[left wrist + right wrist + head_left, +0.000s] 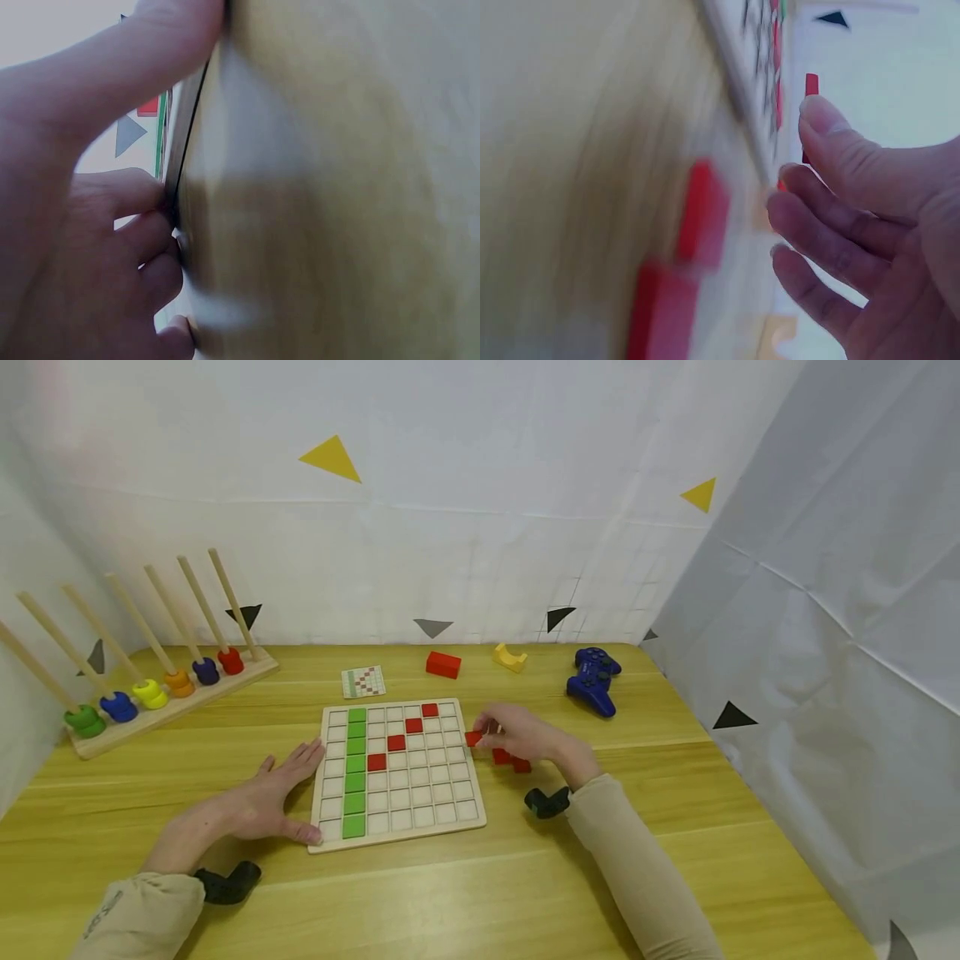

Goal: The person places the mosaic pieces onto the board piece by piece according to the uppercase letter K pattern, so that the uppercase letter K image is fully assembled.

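Note:
A wooden grid board [423, 795] lies on the table with a column of green tiles [356, 763] on its left and several red tiles [396, 742] in a rising diagonal. Spread along the board's left edge, my left hand [258, 802] has its thumb at the lower-left corner and fingertips by the upper side. My right hand [521, 731] pinches a red tile [472, 738] between thumb and finger, just over the board's right edge. The right wrist view shows this tile [811, 84] edge-on. Loose red tiles [501, 757] lie beneath the right hand, partly hidden by it.
Behind the board lies a small pattern card [363, 682]. Farther right are a red block [443, 665], a yellow arch block [510, 657] and a blue game controller [594, 681]. A wooden peg stand [176, 706] with coloured rings stands at the back left.

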Demonstrator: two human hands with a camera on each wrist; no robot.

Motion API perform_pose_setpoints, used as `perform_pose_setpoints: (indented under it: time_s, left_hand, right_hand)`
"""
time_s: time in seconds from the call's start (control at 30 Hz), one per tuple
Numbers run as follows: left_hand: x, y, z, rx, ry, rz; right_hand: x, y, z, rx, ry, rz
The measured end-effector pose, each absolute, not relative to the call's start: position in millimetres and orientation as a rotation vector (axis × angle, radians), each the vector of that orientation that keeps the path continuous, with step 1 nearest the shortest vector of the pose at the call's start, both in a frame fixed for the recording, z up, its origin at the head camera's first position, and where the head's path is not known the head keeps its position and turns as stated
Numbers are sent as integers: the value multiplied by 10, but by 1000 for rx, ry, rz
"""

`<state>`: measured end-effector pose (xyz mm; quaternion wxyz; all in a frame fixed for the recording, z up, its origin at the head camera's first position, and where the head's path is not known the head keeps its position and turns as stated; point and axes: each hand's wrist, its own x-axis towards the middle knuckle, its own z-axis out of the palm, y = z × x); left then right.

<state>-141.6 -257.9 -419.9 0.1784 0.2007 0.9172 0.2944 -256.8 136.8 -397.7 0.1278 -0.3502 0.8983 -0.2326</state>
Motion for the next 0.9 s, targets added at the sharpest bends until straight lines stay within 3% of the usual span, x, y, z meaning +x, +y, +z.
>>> perform_pose_setpoints:
  time_s: [0.5,0.9]
  left_hand:
    - [-1413,-2568,-4181,559,2592,823]
    - [-1415,-2574,-4193,560,2596,821]
  right_hand:
    - [-2349,559,-3788,-1212,2527,-610]
    - [-2271,386,-3941,-1222,2485,-438]
